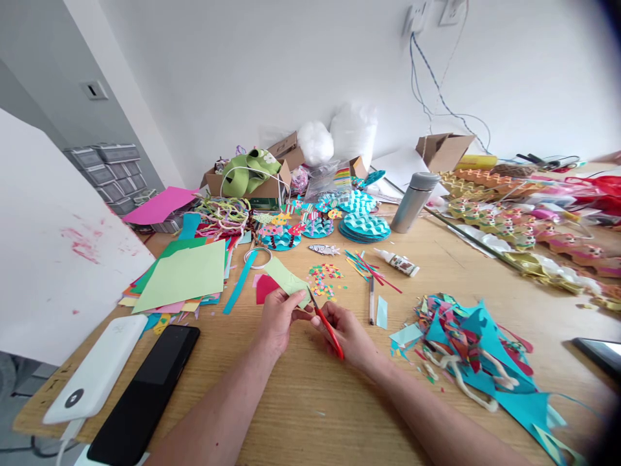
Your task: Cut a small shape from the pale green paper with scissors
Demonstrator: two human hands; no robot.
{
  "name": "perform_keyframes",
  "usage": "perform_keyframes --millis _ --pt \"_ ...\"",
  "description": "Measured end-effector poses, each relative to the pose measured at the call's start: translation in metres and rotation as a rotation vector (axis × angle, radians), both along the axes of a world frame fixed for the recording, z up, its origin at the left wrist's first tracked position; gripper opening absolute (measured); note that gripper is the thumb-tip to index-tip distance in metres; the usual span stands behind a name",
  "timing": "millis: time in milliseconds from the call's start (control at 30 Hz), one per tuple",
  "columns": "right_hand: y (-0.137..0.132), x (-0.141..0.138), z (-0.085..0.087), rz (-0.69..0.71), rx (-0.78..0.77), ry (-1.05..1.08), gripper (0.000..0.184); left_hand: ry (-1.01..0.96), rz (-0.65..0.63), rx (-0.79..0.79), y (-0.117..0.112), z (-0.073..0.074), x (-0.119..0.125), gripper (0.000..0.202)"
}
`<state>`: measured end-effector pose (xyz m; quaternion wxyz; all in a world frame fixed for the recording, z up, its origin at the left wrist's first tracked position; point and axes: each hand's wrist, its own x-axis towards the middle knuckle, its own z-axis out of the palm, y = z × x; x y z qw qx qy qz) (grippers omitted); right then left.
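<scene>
My left hand (280,317) pinches a strip of pale green paper (285,277) over the middle of the table. In my right hand (350,331) are red-handled scissors (332,332), their blades at the right edge of the green paper. Just beyond lie small colourful paper bits (326,278) in a loose pile. A dark red piece of paper (265,288) shows partly under the green strip. To the right of the scissors rest a pen (371,300) and a pale blue paper scrap (382,312). The fingertips of my left hand are partly hidden near the blades.
Coloured paper sheets (187,275) are stacked at left, behind a white power bank (97,369) and a black phone (145,395). Blue wavy paper discs (363,228), a glue bottle (398,263) and a grey flask (415,202) stand farther back. Paper offcuts (478,343) heap at right.
</scene>
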<state>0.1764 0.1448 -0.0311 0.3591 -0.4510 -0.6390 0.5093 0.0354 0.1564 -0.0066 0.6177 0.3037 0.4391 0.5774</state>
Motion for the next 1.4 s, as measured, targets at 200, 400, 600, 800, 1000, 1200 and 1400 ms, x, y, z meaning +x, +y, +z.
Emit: perform_keyframes --millis 200,400,600,800,1000,1200,1400 --pt "-0.0008 -0.0001 0.0009 0.005 -0.007 0.0 0.046 0.033 -0.012 0.011 0.0005 -0.001 -0.0004 0.013" --pt "-0.001 0.0001 0.0021 0.012 -0.001 -0.005 0.045 0.059 -0.039 0.025 0.0003 -0.0031 -0.0005 0.014" --pt "-0.0005 0.0008 0.0019 0.023 0.005 -0.009 0.044 0.05 -0.023 0.021 0.0004 -0.0028 -0.0001 0.019" --pt "-0.0019 0.0007 0.0042 0.025 -0.005 -0.011 0.044 0.058 -0.028 0.023 0.0002 -0.0017 0.0005 0.019" --pt "-0.002 0.0001 0.0052 0.022 -0.016 -0.008 0.046 0.065 -0.032 0.023 -0.0007 -0.0008 0.0002 0.018" --pt "-0.0008 0.0 0.0042 0.011 -0.021 -0.007 0.047 0.061 -0.036 0.014 -0.0005 -0.0008 0.0001 0.013" --pt "-0.0006 -0.0003 0.0032 0.002 -0.045 0.022 0.048 0.058 -0.025 0.006 -0.0009 0.0011 -0.0009 0.012"
